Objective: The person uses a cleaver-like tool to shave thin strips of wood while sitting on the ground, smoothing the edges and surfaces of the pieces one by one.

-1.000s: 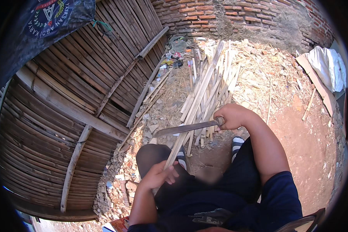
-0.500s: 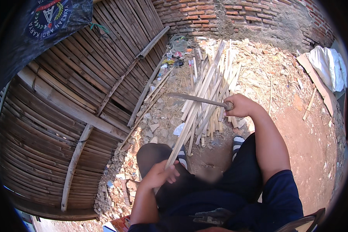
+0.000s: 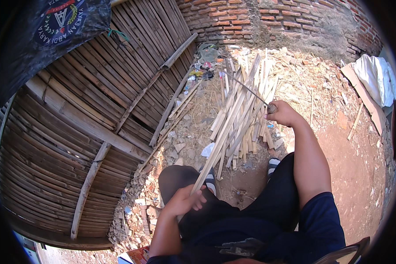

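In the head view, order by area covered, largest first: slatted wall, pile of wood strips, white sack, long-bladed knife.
1. Slatted wall
2. Pile of wood strips
3. White sack
4. Long-bladed knife, its blade only a thin line here

Slatted wall (image 3: 97,94), left; brick wall (image 3: 233,20), rear; before the latter, a wooden-strip pile (image 3: 238,108) on the ground (image 3: 343,158), beneath a machete (image 3: 260,97); far right, a sack (image 3: 373,75) beside a board (image 3: 361,97).

Matt wooden strip (image 3: 224,128), rough bricks (image 3: 233,23)
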Action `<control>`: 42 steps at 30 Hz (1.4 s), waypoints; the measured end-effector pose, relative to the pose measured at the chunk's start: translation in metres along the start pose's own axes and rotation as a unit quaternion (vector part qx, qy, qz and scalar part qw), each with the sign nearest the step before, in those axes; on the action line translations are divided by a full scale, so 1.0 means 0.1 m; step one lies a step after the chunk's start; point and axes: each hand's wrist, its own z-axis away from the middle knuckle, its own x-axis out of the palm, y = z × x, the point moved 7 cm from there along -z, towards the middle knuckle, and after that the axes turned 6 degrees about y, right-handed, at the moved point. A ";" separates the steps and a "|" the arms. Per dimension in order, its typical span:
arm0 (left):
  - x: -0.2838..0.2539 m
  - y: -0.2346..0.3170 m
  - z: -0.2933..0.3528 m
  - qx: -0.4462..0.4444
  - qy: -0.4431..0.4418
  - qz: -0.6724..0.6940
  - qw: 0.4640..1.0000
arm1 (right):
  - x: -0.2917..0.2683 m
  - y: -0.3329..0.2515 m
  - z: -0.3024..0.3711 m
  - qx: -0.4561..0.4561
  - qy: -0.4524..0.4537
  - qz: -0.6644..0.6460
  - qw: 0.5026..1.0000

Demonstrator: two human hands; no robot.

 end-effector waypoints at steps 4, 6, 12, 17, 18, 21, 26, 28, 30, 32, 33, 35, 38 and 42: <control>0.03 -0.01 0.00 -0.003 -0.004 0.026 1.000 | 0.38 -0.62 0.37 -0.125 -0.143 0.170 0.967; 0.03 0.01 0.00 -0.006 -0.004 0.015 1.000 | 0.55 -0.77 0.55 -0.198 -0.167 0.200 0.945; 0.02 -0.01 -0.02 0.002 -0.008 0.003 1.000 | 0.35 -0.18 0.07 -0.102 -0.108 0.071 0.986; -0.01 0.00 0.03 -0.008 0.005 -0.015 1.000 | -0.02 -0.01 -0.02 0.040 0.031 -0.046 0.998; -0.02 0.01 0.03 -0.002 0.006 -0.003 1.000 | 0.01 -0.09 0.06 0.056 0.023 -0.066 0.996; 0.01 -0.01 -0.01 -0.003 -0.007 0.039 0.999 | 0.24 -0.44 0.25 -0.102 -0.074 0.101 0.987; 0.02 -0.01 0.00 -0.003 -0.008 0.022 1.000 | 0.58 -0.83 0.53 -0.219 -0.197 0.172 0.940; 0.01 0.00 0.02 -0.007 -0.004 0.013 1.000 | 0.51 -0.63 0.37 -0.178 -0.197 0.148 0.953; 0.01 0.02 -0.02 -0.017 0.002 0.027 0.999 | 0.25 -0.09 0.00 -0.067 -0.079 0.060 0.993; 0.01 0.01 -0.02 -0.020 0.006 0.017 1.000 | 0.01 0.15 -0.13 0.011 0.020 0.028 0.999; -0.01 0.00 -0.01 -0.023 0.009 0.012 1.000 | -0.09 0.14 -0.13 0.023 0.061 0.041 0.997; -0.01 0.01 0.01 -0.018 0.004 0.013 1.000 | -0.04 0.05 -0.03 0.028 0.037 -0.021 0.999; 0.00 0.00 0.00 -0.024 -0.002 0.052 0.998 | 0.21 -0.28 0.16 -0.072 -0.040 0.054 0.995; 0.01 -0.05 -0.01 -0.029 -0.005 0.068 0.997 | 0.70 -0.81 0.52 -0.202 -0.207 0.218 0.932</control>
